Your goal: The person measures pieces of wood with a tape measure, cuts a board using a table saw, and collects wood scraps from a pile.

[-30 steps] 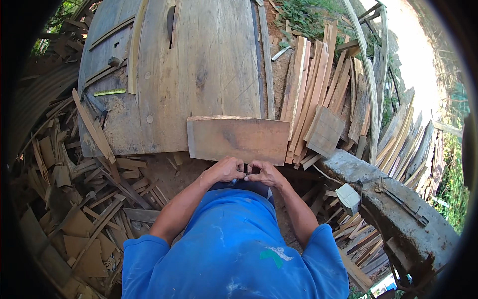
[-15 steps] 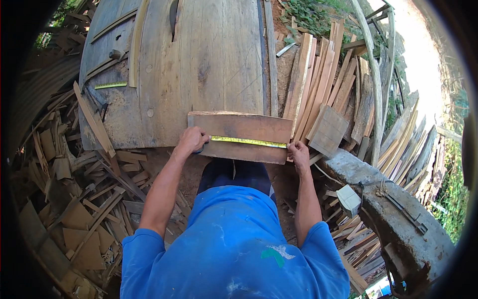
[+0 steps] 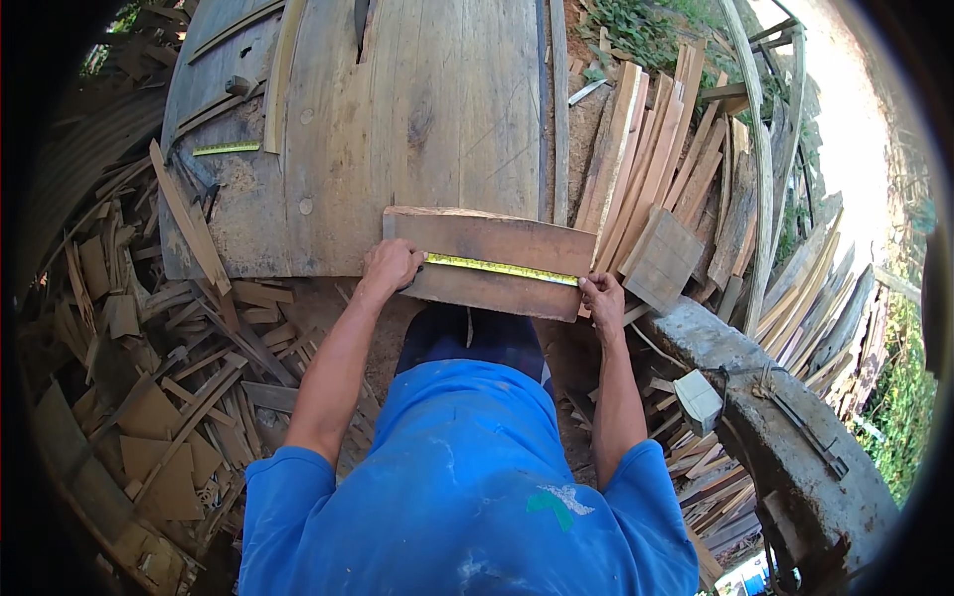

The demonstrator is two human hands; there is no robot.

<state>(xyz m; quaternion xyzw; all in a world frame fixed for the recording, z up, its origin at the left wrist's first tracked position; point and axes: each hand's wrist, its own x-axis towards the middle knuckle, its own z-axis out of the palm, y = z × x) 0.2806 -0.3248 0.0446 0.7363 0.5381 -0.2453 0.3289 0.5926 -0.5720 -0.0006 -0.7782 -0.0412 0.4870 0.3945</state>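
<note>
A short, wide brown board (image 3: 477,230) lies across the near edge of the wooden bench, its near side reaching past that edge toward my body. A yellow tape measure (image 3: 502,266) is stretched lengthwise over the board's face. My left hand (image 3: 392,266) is closed at the tape's left end, by the board's left edge; a bit of the dark case shows under the fingers. At the board's right edge, my right hand (image 3: 602,301) pinches the other end of the tape between thumb and fingers.
The plank-topped bench (image 3: 417,119) has a slot at its far side. A yellow graduated strip (image 3: 227,148) and loose wood strips lie at its left. Scrap wood (image 3: 159,447) is heaped on the left, upright boards (image 3: 646,149) lean at right, and a rusty machine arm (image 3: 785,417) stands near right.
The view has shifted a little. The board and both hands appear slightly farther right, the board tilted a touch more. Both hands keep their hold on the tape.
</note>
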